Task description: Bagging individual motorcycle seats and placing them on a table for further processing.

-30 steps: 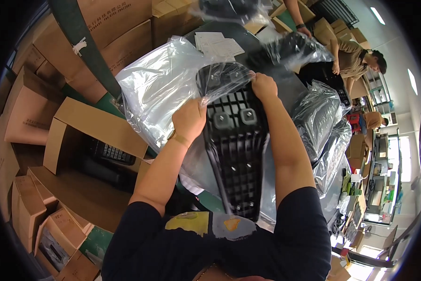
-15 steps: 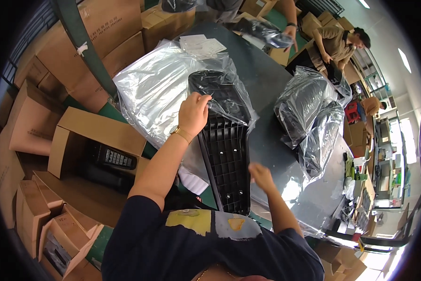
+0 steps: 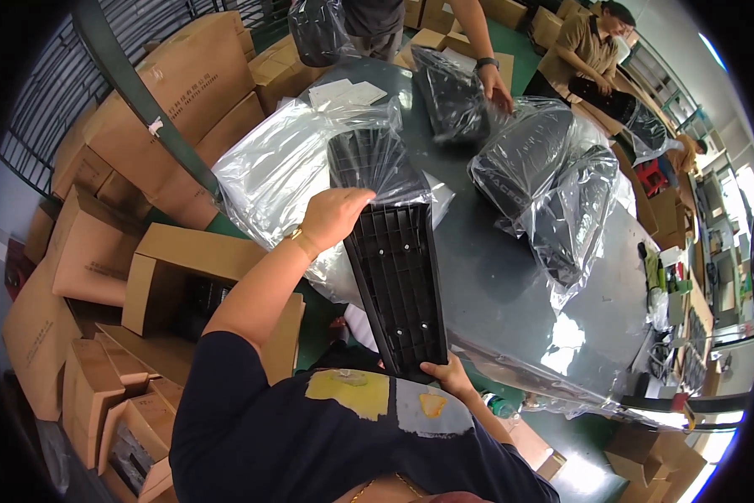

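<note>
A long black plastic panel point(image 3: 398, 285) with a ribbed grid on its upper face lies lengthwise in front of me. Its far part sits inside a clear plastic bag point(image 3: 398, 172), while the near part sticks out bare. My left hand point(image 3: 333, 220) is closed on the edge of the bag's mouth, at the panel's left side. At the near end, my right hand point(image 3: 451, 375) grips the panel's lower right corner, thumb on top and the other fingers partly hidden. Beneath the bagged end spreads a stack of flat clear bags point(image 3: 264, 163).
White paper sheets point(image 3: 348, 94) lie at the stack's far edge. Bagged black parts point(image 3: 536, 168) rest on the grey table point(image 3: 511, 302) to the right. Across it, a co-worker's hand point(image 3: 496, 88) is beside another bagged part point(image 3: 452, 101). An open carton point(image 3: 197, 243) stands at left.
My right hand has gone from beside the panel to gripping its near end. My left hand keeps hold of the bag's edge. Across the table, the co-worker's bagged part has shifted nearer.
</note>
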`<state>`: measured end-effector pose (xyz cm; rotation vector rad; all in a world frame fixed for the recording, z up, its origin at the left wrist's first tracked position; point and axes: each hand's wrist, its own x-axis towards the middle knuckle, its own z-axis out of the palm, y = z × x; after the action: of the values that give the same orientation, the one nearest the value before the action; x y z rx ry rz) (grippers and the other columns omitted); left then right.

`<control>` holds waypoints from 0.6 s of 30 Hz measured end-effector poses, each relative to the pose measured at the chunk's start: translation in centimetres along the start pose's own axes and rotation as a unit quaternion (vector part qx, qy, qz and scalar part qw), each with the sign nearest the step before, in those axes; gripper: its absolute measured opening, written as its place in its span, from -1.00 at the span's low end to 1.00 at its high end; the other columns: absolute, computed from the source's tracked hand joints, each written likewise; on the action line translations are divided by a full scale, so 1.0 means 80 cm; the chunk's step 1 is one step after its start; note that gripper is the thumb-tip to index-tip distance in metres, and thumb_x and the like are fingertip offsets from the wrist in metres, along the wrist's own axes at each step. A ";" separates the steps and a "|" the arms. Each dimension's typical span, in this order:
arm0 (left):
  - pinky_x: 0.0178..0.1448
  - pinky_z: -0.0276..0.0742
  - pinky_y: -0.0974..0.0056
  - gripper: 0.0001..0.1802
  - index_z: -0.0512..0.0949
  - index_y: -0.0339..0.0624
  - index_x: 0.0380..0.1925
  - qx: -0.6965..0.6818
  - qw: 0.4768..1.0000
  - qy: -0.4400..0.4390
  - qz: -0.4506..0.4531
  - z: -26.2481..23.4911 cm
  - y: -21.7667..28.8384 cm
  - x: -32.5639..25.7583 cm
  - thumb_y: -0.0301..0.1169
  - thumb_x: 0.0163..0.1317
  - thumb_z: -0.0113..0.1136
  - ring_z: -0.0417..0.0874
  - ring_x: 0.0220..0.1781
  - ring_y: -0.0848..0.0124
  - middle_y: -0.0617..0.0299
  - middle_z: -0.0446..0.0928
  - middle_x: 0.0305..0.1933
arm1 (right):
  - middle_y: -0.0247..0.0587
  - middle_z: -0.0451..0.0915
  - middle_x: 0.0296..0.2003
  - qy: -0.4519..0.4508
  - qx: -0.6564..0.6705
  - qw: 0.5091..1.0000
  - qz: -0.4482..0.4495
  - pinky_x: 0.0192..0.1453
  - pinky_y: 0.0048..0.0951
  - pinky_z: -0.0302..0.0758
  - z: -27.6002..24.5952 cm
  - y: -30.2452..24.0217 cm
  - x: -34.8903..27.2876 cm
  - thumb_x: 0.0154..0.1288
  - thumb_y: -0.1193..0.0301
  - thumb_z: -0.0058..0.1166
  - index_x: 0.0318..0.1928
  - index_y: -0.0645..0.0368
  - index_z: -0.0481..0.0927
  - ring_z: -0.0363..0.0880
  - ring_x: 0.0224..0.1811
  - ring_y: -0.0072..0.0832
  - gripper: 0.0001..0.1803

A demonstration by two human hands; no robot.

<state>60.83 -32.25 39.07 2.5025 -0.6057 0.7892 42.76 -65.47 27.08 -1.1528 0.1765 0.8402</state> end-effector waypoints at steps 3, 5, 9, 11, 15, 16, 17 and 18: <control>-0.35 0.52 0.16 -0.86 0.58 -0.14 -0.30 -0.002 0.997 -0.062 0.050 -0.022 0.035 -0.025 -0.44 0.15 0.09 0.62 -0.41 0.20 0.19 0.62 -0.38 | -0.11 0.54 -0.05 0.074 -0.166 0.983 -0.037 0.16 -0.39 0.39 0.016 -0.027 -0.025 0.02 0.48 0.25 0.14 0.32 0.36 0.49 -0.01 -0.41 -0.38; -0.37 0.50 0.15 -0.87 0.55 -0.13 -0.28 -0.001 0.996 -0.081 0.032 -0.024 0.061 -0.028 -0.45 0.18 0.07 0.61 -0.43 0.16 0.15 0.60 -0.42 | -0.12 0.54 -0.05 0.092 -0.198 0.973 -0.078 0.15 -0.40 0.39 0.029 -0.041 -0.026 0.02 0.49 0.25 0.15 0.33 0.35 0.49 -0.01 -0.43 -0.36; -0.38 0.47 0.14 -0.88 0.45 -0.14 -0.24 -0.089 0.993 -0.002 -0.080 -0.032 0.080 0.011 -0.37 0.27 0.03 0.58 -0.43 0.07 0.06 0.55 -0.46 | -0.11 0.55 -0.05 0.113 -0.213 0.954 -0.177 0.13 -0.45 0.38 0.023 -0.037 -0.023 0.04 0.50 0.20 0.18 0.34 0.32 0.48 0.00 -0.49 -0.36; -0.40 0.45 0.14 -0.87 0.44 -0.15 -0.25 -0.158 0.984 0.034 -0.076 -0.043 0.101 0.033 -0.36 0.29 0.02 0.57 -0.44 0.05 0.03 0.53 -0.48 | -0.13 0.54 -0.07 0.059 -0.047 0.985 -0.152 0.10 -0.44 0.41 0.035 -0.049 -0.028 0.08 0.50 0.15 0.13 0.34 0.35 0.50 -0.04 -0.47 -0.44; -0.34 0.45 0.19 -0.86 0.43 -0.18 -0.24 -0.228 0.956 -0.184 -0.016 -0.071 0.152 0.038 -0.36 0.31 0.00 0.58 -0.39 0.09 0.03 0.51 -0.46 | -0.18 0.55 -0.11 -0.004 0.129 0.988 -0.085 0.05 -0.40 0.45 0.038 -0.032 -0.041 0.09 0.49 0.10 0.06 0.31 0.39 0.54 -0.10 -0.41 -0.52; -0.25 0.48 0.27 -0.84 0.44 -0.22 -0.21 -0.253 0.922 -0.293 -0.027 -0.080 0.163 0.033 -0.37 0.33 -0.02 0.62 -0.31 0.17 0.04 0.53 -0.38 | -0.17 0.55 -0.12 0.012 0.143 0.986 -0.091 0.05 -0.41 0.45 0.041 -0.034 -0.047 0.11 0.51 0.09 0.07 0.31 0.39 0.53 -0.11 -0.43 -0.54; -0.23 0.47 0.27 -0.84 0.43 -0.22 -0.21 -0.323 0.882 -0.342 -0.018 -0.083 0.175 0.021 -0.37 0.33 -0.01 0.62 -0.29 0.21 0.07 0.53 -0.37 | -0.18 0.55 -0.13 0.019 0.140 0.985 -0.097 0.03 -0.42 0.46 0.041 -0.032 -0.045 0.11 0.53 0.09 0.05 0.31 0.40 0.53 -0.12 -0.45 -0.56; -0.22 0.46 0.27 -0.85 0.43 -0.23 -0.22 -0.393 0.833 -0.389 -0.012 -0.089 0.186 0.006 -0.38 0.33 -0.01 0.62 -0.28 0.25 0.09 0.53 -0.36 | -0.20 0.55 -0.15 0.028 0.138 0.985 -0.101 0.01 -0.43 0.46 0.045 -0.031 -0.045 0.11 0.55 0.09 0.03 0.31 0.41 0.53 -0.14 -0.46 -0.58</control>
<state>50.41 -40.58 48.77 1.9238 -0.9134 -0.4993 40.86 -64.53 32.33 -0.9171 0.2109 0.5828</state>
